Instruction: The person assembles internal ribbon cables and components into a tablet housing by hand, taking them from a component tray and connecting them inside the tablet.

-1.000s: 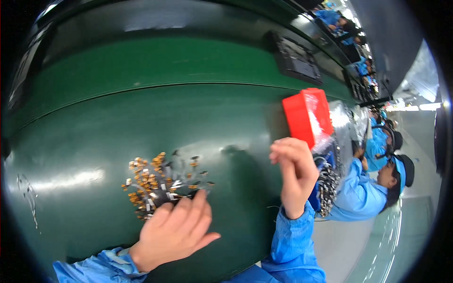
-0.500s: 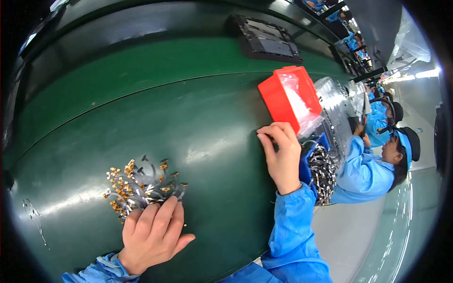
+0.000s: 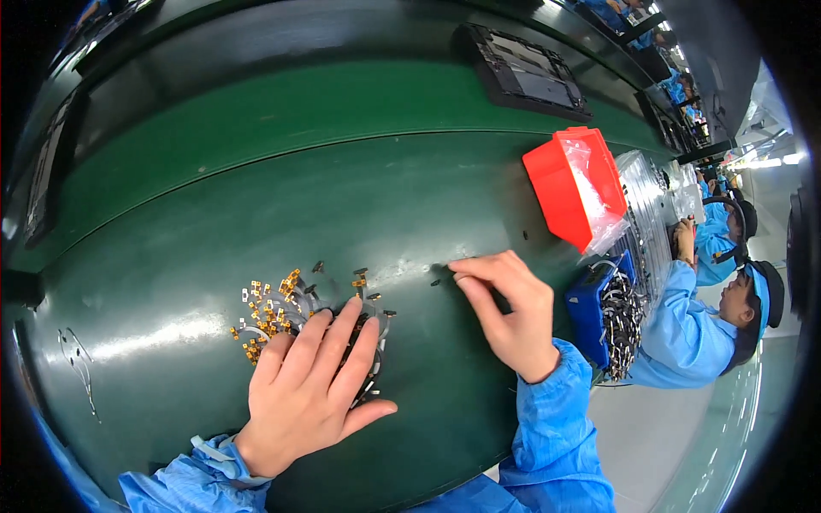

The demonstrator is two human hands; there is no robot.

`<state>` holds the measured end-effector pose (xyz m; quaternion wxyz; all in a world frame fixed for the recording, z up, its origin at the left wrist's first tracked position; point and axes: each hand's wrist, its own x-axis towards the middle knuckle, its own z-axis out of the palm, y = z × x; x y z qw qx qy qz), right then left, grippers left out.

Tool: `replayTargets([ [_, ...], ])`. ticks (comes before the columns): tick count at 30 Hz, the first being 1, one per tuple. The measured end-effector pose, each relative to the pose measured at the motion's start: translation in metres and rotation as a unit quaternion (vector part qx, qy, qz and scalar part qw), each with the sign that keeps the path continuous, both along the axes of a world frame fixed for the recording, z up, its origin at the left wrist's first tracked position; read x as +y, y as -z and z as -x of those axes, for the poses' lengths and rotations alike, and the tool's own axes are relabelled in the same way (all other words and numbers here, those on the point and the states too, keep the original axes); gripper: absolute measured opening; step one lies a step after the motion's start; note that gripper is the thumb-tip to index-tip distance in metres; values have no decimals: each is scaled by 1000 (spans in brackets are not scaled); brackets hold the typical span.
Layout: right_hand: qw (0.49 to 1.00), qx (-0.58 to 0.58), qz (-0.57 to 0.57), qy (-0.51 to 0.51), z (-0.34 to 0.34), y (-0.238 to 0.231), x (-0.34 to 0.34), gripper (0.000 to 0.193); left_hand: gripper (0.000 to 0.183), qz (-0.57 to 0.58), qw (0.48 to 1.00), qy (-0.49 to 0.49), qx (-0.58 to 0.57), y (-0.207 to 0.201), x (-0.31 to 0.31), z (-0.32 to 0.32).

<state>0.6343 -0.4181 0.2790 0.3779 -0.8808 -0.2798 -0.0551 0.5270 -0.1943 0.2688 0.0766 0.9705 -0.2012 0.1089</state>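
My left hand [image 3: 312, 385] lies palm down with fingers spread over a pile of short cables [image 3: 278, 316] with gold-coloured and black connector ends. Part of the pile is hidden under its fingers. To the right, my right hand [image 3: 513, 312] is over the table with thumb and index finger pinched together. A dark speck shows at its fingertips, too small to name. Just beside them a tiny black piece [image 3: 435, 282] lies on the table, and another small dark piece [image 3: 525, 234] is farther back.
A red bin [image 3: 556, 184] with clear plastic film stands at the back right. Nearer is a blue bin [image 3: 587, 306] full of short cables. Loose thin cables [image 3: 79, 368] lie far left. A black tray [image 3: 530, 73] sits behind. Co-workers in blue sit at the right.
The view has shifted, moving the scene rightward in the picture. My right hand has moved left, away from the red bin. My left hand now reaches farther over the cable pile.
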Motion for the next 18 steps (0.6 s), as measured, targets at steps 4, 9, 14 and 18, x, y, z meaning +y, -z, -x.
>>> replayTargets([
  [4, 995, 63, 10, 71, -2, -4, -12, 16, 66, -35, 999, 8, -27, -13, -5, 2],
  [9, 998, 13, 7, -68, -14, 4, -1, 15, 65, -43, 998, 34, -15, -15, -17, 5],
  [14, 996, 5, 35, -80, -13, 5, -1, 15, 67, -63, 997, -2, -32, -15, -15, -9],
  [18, 996, -7, 47, -77, -12, 6, 11, 16, 68, -76, 996, 2, -39, -6, -11, -14],
])
